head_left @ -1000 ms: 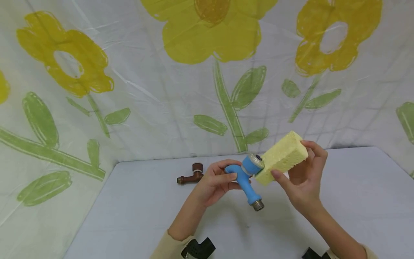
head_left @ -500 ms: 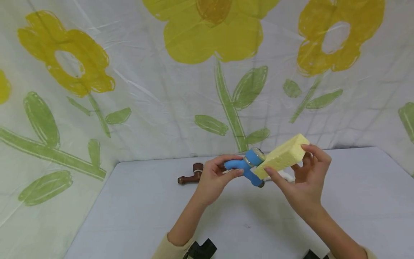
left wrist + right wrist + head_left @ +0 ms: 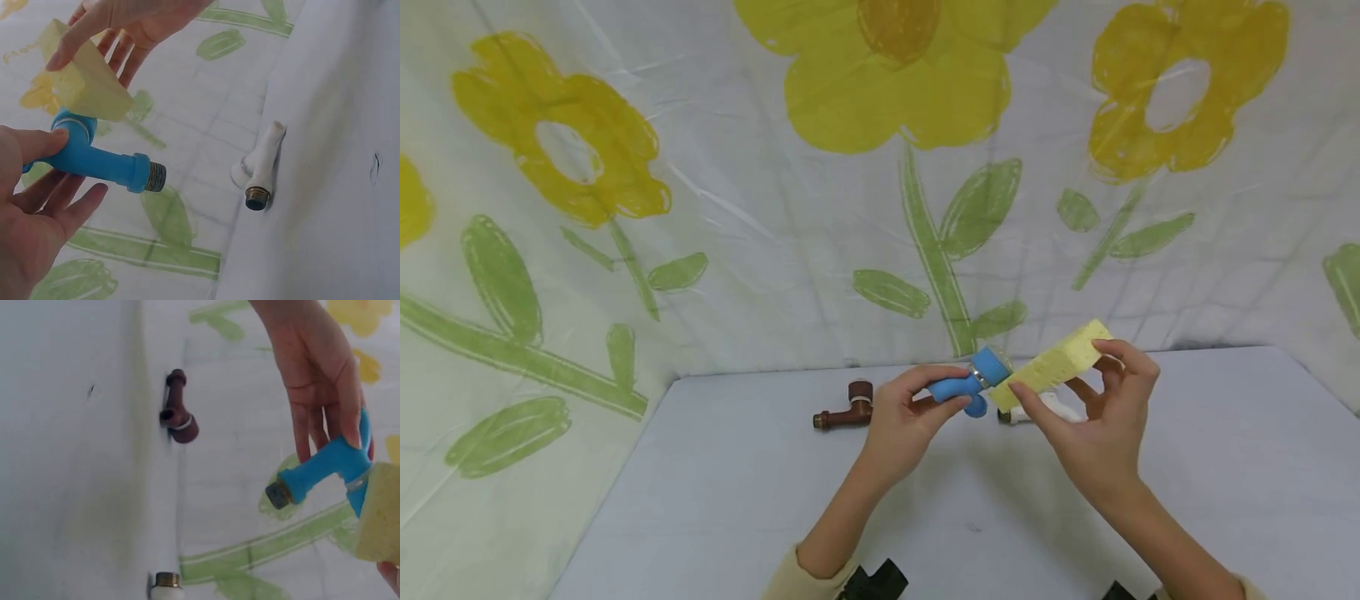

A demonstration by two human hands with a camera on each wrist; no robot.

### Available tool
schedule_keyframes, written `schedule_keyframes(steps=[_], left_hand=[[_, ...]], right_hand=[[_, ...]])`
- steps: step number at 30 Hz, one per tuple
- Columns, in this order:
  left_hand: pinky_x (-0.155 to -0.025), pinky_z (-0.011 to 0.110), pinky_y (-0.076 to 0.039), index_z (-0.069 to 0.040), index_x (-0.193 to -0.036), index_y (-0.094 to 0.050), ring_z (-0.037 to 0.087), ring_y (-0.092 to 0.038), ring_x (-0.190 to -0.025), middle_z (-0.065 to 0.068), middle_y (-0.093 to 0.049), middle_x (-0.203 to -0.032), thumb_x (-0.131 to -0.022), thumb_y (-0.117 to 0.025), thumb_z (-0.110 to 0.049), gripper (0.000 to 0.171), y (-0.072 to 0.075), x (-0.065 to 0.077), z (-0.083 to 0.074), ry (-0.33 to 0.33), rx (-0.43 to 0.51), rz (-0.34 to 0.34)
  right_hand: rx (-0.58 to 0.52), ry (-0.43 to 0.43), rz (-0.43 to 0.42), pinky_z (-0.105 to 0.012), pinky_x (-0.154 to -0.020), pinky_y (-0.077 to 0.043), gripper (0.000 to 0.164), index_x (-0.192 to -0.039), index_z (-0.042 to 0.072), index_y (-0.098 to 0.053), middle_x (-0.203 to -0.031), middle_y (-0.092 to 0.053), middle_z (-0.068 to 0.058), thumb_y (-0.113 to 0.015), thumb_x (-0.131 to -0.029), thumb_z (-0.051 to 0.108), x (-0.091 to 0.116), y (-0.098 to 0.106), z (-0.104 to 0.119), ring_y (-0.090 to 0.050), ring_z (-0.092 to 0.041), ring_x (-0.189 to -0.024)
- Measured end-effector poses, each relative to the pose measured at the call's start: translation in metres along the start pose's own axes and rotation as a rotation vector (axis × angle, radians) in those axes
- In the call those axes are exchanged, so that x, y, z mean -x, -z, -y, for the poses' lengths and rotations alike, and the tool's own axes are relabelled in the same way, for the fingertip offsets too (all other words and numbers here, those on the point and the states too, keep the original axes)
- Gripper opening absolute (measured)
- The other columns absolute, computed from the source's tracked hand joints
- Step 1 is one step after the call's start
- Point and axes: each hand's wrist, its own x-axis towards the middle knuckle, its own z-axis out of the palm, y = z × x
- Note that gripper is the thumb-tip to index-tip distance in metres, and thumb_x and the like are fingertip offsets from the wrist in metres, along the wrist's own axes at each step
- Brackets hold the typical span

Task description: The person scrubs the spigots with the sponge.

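Observation:
My left hand (image 3: 901, 417) pinches a blue faucet (image 3: 953, 388) between thumb and fingers, raised above the table. In the left wrist view the threaded metal end of the faucet (image 3: 100, 159) points right. My right hand (image 3: 1101, 433) grips a yellow sponge block (image 3: 1051, 367) by its sides, thumb in front and fingers behind. The sponge's lower left end is right at the faucet's round knob, covering part of it. In the right wrist view the sponge (image 3: 381, 515) overlaps the knob end, and only a bit of my right hand shows below it.
On the white table (image 3: 737, 500) a brown faucet (image 3: 850, 408) lies behind my left hand. A white faucet (image 3: 262, 156) lies behind my right hand, partly hidden in the head view. A flower-patterned sheet (image 3: 760, 250) rises along the table's back edge.
My left hand has turned the blue faucet, so its threaded end has swung up and away from the head view. The sponge has tilted and come slightly lower, and more of the white faucet shows.

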Motion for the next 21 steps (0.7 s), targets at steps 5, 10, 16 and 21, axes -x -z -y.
schedule_keyframes(steps=[5, 10, 16, 21], left_hand=[[-0.090, 0.033, -0.064, 0.004, -0.120, -0.074, 0.018, -0.069, -0.113, 0.019, -0.070, -0.125, -0.094, -0.074, 0.007, 0.026, -0.001, -0.001, 0.002, -0.005, 0.014, -0.002], [-0.094, 0.036, -0.063, 0.008, -0.122, -0.072, 0.024, -0.068, -0.118, 0.024, -0.068, -0.126, -0.095, -0.072, 0.010, 0.028, -0.001, -0.002, 0.000, -0.013, 0.065, 0.001], [-0.095, 0.032, -0.062, 0.008, -0.125, -0.070, 0.029, -0.070, -0.116, 0.024, -0.068, -0.126, -0.097, -0.070, 0.007, 0.028, 0.002, -0.003, -0.002, 0.036, 0.064, -0.059], [-0.090, 0.025, -0.061, 0.006, -0.126, -0.070, 0.024, -0.071, -0.112, 0.023, -0.071, -0.122, -0.097, -0.071, 0.005, 0.029, 0.005, -0.005, 0.000, 0.073, 0.026, -0.149]], right_hand=[[0.022, 0.070, 0.014, -0.014, -0.094, -0.055, 0.092, -0.135, -0.015, -0.036, -0.131, -0.048, 0.008, -0.087, -0.086, 0.043, -0.001, 0.000, -0.003, -0.057, -0.011, -0.110], [0.170, 0.145, 0.073, -0.010, -0.095, -0.051, 0.093, -0.136, -0.013, -0.042, -0.138, -0.052, 0.005, -0.077, -0.090, 0.059, -0.001, 0.001, -0.008, -0.055, -0.005, -0.116], [0.365, 0.257, 0.212, -0.018, -0.087, -0.049, 0.076, -0.135, -0.001, -0.061, -0.131, -0.060, -0.025, -0.066, -0.096, 0.063, -0.005, 0.006, -0.013, -0.059, -0.031, -0.118], [0.526, 0.353, 0.359, -0.045, -0.069, -0.056, 0.062, -0.136, 0.010, -0.068, -0.128, -0.061, -0.027, -0.086, -0.081, 0.032, -0.009, 0.011, -0.013, -0.058, -0.046, -0.106]])
